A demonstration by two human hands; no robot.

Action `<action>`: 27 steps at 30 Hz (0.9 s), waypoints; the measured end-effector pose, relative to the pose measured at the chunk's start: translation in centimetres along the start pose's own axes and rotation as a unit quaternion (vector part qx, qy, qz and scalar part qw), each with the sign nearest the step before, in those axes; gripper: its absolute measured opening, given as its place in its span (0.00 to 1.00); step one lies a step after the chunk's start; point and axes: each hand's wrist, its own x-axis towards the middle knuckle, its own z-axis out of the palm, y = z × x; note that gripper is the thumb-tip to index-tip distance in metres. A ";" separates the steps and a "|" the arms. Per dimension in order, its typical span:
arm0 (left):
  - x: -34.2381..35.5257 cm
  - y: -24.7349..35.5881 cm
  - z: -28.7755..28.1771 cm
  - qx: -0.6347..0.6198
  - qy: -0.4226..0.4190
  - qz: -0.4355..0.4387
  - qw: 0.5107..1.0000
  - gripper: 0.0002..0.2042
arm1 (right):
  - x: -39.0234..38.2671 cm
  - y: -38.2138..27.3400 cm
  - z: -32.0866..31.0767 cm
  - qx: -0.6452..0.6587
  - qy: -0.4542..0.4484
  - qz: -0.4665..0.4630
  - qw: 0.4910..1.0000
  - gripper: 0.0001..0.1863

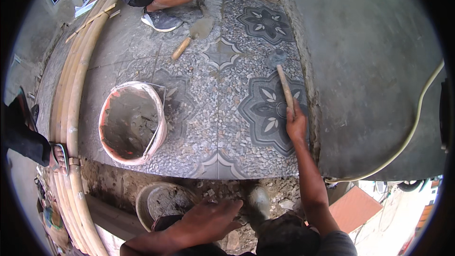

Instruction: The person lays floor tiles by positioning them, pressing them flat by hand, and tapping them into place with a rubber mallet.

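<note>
My right hand (296,125) is wrapped round the wooden handle of a mallet (286,87). Its grey head rests on or just above the pebble-patterned floor tiles (194,132), near the joint between two flower designs. Close to my body, my left hand (208,223) hangs with its fingers stretched out, holding nothing. A mortar-filled bucket (163,140) with a whitish, smeared rim stands on the tiles to the left. Farther off lies a trowel (181,48) with a wooden handle and a mortar-coated blade.
A crouching person's shoe (161,20) is at the far side. Bamboo poles (71,109) run along the left, where another person's sandalled foot (59,158) rests. A round basin (142,204) sits below the tile edge among rubble. A grey wall (360,66) and yellowish hose (417,118) flank the right.
</note>
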 end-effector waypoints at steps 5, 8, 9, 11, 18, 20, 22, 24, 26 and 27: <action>0.0 0.4 -0.3 0.042 0.005 0.000 0.999 0.26 | -2.6 -0.7 -0.4 -0.012 0.026 0.026 0.999 0.26; 0.7 0.3 -0.7 0.036 -0.070 -0.012 0.997 0.28 | -5.0 -2.4 -0.5 -0.050 -0.022 0.073 0.996 0.27; 0.7 0.3 -0.6 0.031 -0.079 -0.014 0.996 0.28 | -5.3 -3.2 -0.5 -0.034 -0.042 0.052 0.997 0.28; 1.0 0.1 -0.3 0.040 -0.003 0.015 0.999 0.26 | -5.9 -4.6 -0.5 -0.008 -0.071 0.015 0.997 0.29; 0.8 0.2 0.0 0.027 -0.014 -0.001 1.000 0.27 | -7.5 -6.8 -2.5 -0.042 -0.209 -0.022 0.977 0.30; 0.6 0.1 0.2 0.013 -0.021 0.002 1.000 0.27 | -7.4 -5.4 -2.7 -0.019 -0.183 -0.038 0.982 0.28; 0.4 0.3 0.1 0.017 -0.024 -0.004 1.000 0.27 | -7.0 -4.1 -3.1 -0.006 -0.127 -0.036 0.991 0.27; -0.1 0.4 0.0 0.019 -0.024 -0.021 0.999 0.27 | -6.2 -3.6 -3.2 -0.010 -0.116 -0.036 0.993 0.26; -0.4 0.4 -0.3 0.000 -0.078 -0.047 0.996 0.29 | -5.4 -3.2 -3.0 -0.007 -0.080 -0.012 0.997 0.25; -0.4 0.5 -0.4 -0.004 -0.065 -0.071 0.995 0.29 | -5.1 -3.0 -3.2 0.003 -0.066 0.006 0.998 0.25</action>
